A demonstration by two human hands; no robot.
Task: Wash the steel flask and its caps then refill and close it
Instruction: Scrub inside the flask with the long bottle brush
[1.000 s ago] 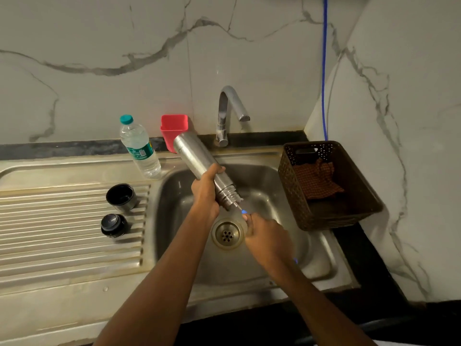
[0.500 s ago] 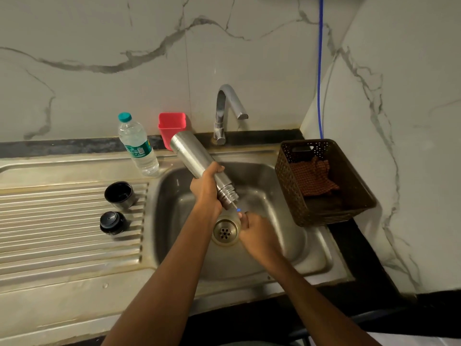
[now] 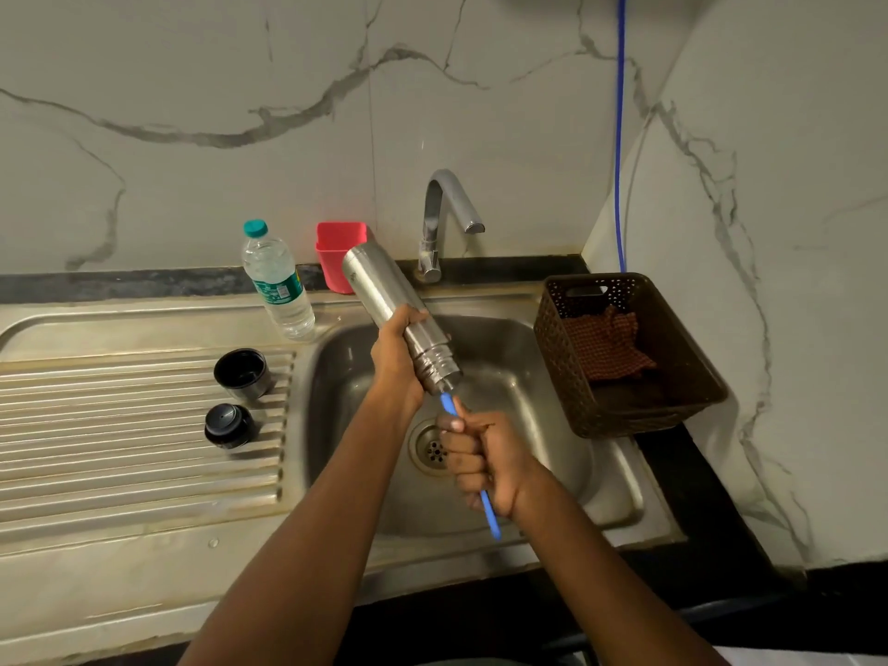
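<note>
My left hand (image 3: 396, 358) grips the steel flask (image 3: 379, 290) over the sink, tilted with its open mouth down toward me and its base up and left. My right hand (image 3: 480, 456) is closed round the blue handle of a bottle brush (image 3: 489, 511); the brush end goes into the flask's mouth and is hidden inside. On the ribbed drainboard at left stand the two caps: a cup-shaped cap (image 3: 241, 374) with its opening up, and a black stopper cap (image 3: 227, 425) nearer me.
The sink basin (image 3: 543, 401) has a drain (image 3: 432, 447) under my hands, and the tap (image 3: 444, 218) behind gives no visible water. A plastic water bottle (image 3: 276, 281) and red holder (image 3: 339, 259) stand at the back. A brown basket (image 3: 624, 358) with a cloth sits right.
My right hand has pulled back toward me, drawing more of the blue brush handle out of the flask's mouth. The flask stays tilted in my left hand.
</note>
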